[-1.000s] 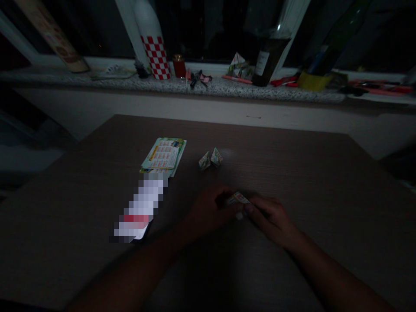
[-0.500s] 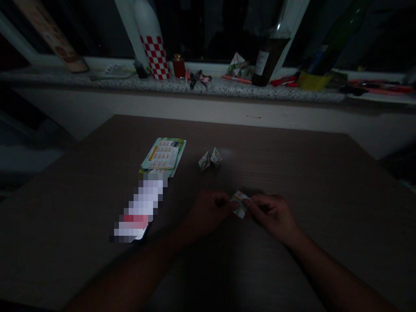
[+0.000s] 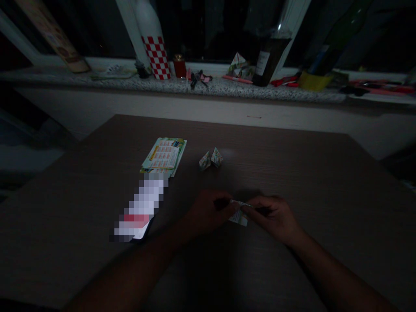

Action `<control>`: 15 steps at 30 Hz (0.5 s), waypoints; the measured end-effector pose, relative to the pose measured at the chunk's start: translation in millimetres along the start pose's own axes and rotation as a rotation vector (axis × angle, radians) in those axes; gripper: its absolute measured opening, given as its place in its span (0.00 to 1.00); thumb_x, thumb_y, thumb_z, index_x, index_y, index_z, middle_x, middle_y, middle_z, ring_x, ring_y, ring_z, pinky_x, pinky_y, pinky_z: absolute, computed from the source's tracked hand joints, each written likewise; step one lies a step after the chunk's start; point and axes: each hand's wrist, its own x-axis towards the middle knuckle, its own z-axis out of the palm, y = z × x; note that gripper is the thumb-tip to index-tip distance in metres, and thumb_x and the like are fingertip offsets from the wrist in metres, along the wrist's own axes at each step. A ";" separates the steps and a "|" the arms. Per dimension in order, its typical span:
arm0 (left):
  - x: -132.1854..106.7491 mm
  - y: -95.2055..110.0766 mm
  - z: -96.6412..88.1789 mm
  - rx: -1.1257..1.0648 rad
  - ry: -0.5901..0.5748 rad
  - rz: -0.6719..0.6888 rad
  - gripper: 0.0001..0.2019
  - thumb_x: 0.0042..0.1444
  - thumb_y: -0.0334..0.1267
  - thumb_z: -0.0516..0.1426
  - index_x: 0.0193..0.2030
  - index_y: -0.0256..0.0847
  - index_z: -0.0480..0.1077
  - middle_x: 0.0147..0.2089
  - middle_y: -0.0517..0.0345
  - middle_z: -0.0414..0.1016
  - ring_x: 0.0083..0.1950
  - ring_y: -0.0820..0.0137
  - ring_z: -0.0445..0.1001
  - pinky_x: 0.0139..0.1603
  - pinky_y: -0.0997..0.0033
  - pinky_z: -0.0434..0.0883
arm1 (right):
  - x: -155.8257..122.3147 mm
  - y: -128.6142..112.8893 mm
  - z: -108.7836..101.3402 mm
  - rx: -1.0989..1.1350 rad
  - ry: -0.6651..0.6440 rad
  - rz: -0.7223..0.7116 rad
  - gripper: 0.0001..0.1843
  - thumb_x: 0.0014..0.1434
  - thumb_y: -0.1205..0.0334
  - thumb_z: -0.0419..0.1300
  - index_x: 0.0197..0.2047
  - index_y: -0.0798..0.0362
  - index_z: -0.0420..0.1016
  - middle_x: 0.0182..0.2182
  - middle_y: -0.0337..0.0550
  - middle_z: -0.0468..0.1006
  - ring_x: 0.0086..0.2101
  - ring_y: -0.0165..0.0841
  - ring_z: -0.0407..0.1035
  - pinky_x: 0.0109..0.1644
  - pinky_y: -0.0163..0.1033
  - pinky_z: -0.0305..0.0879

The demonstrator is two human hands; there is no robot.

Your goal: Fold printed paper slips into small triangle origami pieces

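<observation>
A small piece of folded printed paper (image 3: 239, 218) is pinched between my two hands over the table. My left hand (image 3: 209, 211) grips its left side with thumb and fingers closed. On its right side, my right hand (image 3: 274, 216) holds it in the same kind of pinch. The paper's upper edge is turned over, and its lower part hangs below my thumbs. Fingertips behind it are hidden. Beyond my hands, two small folded paper pieces, a left one (image 3: 204, 161) and a right one (image 3: 216, 157), stand side by side on the table.
A stack of printed calendar cards (image 3: 164, 155) lies left on the table (image 3: 292, 164), with a blurred-out phone (image 3: 140, 234) nearer me. Behind, the granite windowsill (image 3: 224, 90) bears a red-checkered bottle (image 3: 157, 56), a dark plastic cup (image 3: 268, 60), pens and a green bottle (image 3: 341, 34).
The paper in my hands was a diamond facing up with a central crease; now its top edge is folded over and a flat lower part shows. Both hands have barely moved.
</observation>
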 end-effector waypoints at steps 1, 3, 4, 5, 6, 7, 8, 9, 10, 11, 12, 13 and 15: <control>0.1 -0.7 -0.3 -0.014 -0.003 -0.003 0.10 0.55 0.41 0.58 0.34 0.36 0.75 0.27 0.61 0.73 0.29 0.75 0.69 0.28 0.78 0.62 | -0.1 0.3 -0.5 -0.006 -0.034 -0.006 0.10 0.58 0.60 0.61 0.28 0.54 0.77 0.23 0.40 0.78 0.24 0.28 0.72 0.29 0.30 0.67; 0.5 -2.1 -1.0 -0.028 -0.011 -0.006 0.09 0.55 0.40 0.58 0.36 0.37 0.76 0.30 0.59 0.76 0.32 0.73 0.72 0.31 0.77 0.65 | -0.6 1.3 -0.5 -0.022 -0.059 -0.010 0.11 0.59 0.59 0.60 0.28 0.54 0.77 0.23 0.39 0.77 0.24 0.28 0.71 0.29 0.30 0.67; 0.8 -2.7 -1.4 -0.033 -0.016 -0.008 0.10 0.55 0.40 0.58 0.35 0.37 0.77 0.31 0.59 0.77 0.32 0.73 0.73 0.32 0.77 0.65 | -1.0 1.8 -0.1 -0.026 -0.046 -0.007 0.10 0.59 0.59 0.60 0.28 0.54 0.77 0.23 0.39 0.78 0.24 0.28 0.71 0.29 0.30 0.67; 1.2 -3.1 -1.8 -0.037 -0.016 -0.013 0.10 0.56 0.41 0.58 0.35 0.37 0.77 0.30 0.58 0.77 0.32 0.73 0.73 0.32 0.77 0.66 | -1.3 2.3 0.7 -0.027 -0.019 0.001 0.10 0.58 0.59 0.61 0.29 0.54 0.78 0.23 0.40 0.78 0.24 0.28 0.71 0.29 0.30 0.67; 1.5 -3.3 -2.1 -0.043 -0.012 -0.020 0.10 0.55 0.41 0.58 0.34 0.37 0.77 0.30 0.58 0.78 0.32 0.72 0.73 0.32 0.77 0.66 | -1.7 2.5 1.6 -0.024 0.015 0.011 0.09 0.58 0.58 0.61 0.30 0.54 0.78 0.24 0.40 0.78 0.25 0.28 0.71 0.29 0.31 0.67; 1.9 -3.3 -2.4 -0.050 -0.005 -0.030 0.10 0.55 0.41 0.59 0.34 0.37 0.78 0.30 0.58 0.78 0.32 0.72 0.73 0.32 0.77 0.66 | -1.9 2.5 2.4 -0.020 0.051 0.023 0.08 0.57 0.58 0.62 0.31 0.53 0.78 0.24 0.40 0.79 0.25 0.29 0.72 0.29 0.31 0.68; 2.1 -2.9 -2.4 -0.058 0.003 -0.039 0.09 0.55 0.41 0.59 0.34 0.37 0.78 0.30 0.58 0.78 0.32 0.72 0.74 0.32 0.76 0.66 | -2.0 2.2 3.0 -0.013 0.084 0.034 0.08 0.56 0.58 0.63 0.32 0.53 0.79 0.24 0.40 0.80 0.25 0.29 0.72 0.29 0.31 0.68; 2.2 -2.3 -2.4 -0.064 0.007 -0.048 0.09 0.54 0.40 0.60 0.34 0.37 0.78 0.31 0.58 0.78 0.32 0.72 0.74 0.32 0.76 0.67 | -1.9 1.6 3.3 -0.007 0.105 0.044 0.08 0.56 0.58 0.63 0.32 0.53 0.79 0.24 0.40 0.80 0.25 0.29 0.73 0.28 0.31 0.68; 2.2 -1.5 -2.3 -0.072 0.013 -0.056 0.08 0.54 0.40 0.60 0.34 0.37 0.78 0.31 0.58 0.79 0.32 0.72 0.74 0.32 0.76 0.67 | -1.8 0.8 3.2 -0.003 0.115 0.051 0.07 0.55 0.58 0.64 0.31 0.53 0.79 0.24 0.40 0.81 0.25 0.30 0.73 0.28 0.31 0.68; 2.1 -0.6 -2.2 -0.080 0.014 -0.062 0.08 0.54 0.39 0.60 0.34 0.38 0.78 0.31 0.58 0.79 0.32 0.72 0.74 0.33 0.76 0.67 | -1.6 -0.1 2.8 -0.002 0.111 0.053 0.07 0.55 0.58 0.64 0.31 0.53 0.80 0.25 0.41 0.81 0.25 0.30 0.74 0.28 0.31 0.69; 1.8 0.3 -2.1 -0.086 0.016 -0.067 0.08 0.54 0.39 0.60 0.33 0.38 0.78 0.31 0.58 0.79 0.32 0.72 0.74 0.32 0.76 0.67 | -1.4 -1.0 2.2 -0.001 0.101 0.052 0.08 0.55 0.59 0.64 0.31 0.53 0.80 0.25 0.41 0.81 0.25 0.30 0.74 0.28 0.31 0.69; 1.4 1.2 -2.1 -0.091 0.016 -0.071 0.07 0.54 0.38 0.60 0.33 0.38 0.78 0.31 0.58 0.79 0.32 0.72 0.74 0.32 0.76 0.67 | -1.2 -1.7 1.5 -0.001 0.089 0.050 0.08 0.55 0.59 0.63 0.30 0.53 0.80 0.25 0.41 0.82 0.25 0.30 0.74 0.28 0.31 0.69; 0.6 2.5 -2.0 -0.091 0.000 -0.079 0.07 0.53 0.38 0.60 0.32 0.37 0.78 0.30 0.58 0.79 0.32 0.72 0.74 0.31 0.77 0.67 | -0.8 -2.6 0.6 0.005 0.062 0.050 0.08 0.55 0.59 0.63 0.29 0.53 0.80 0.25 0.42 0.82 0.25 0.31 0.74 0.28 0.32 0.69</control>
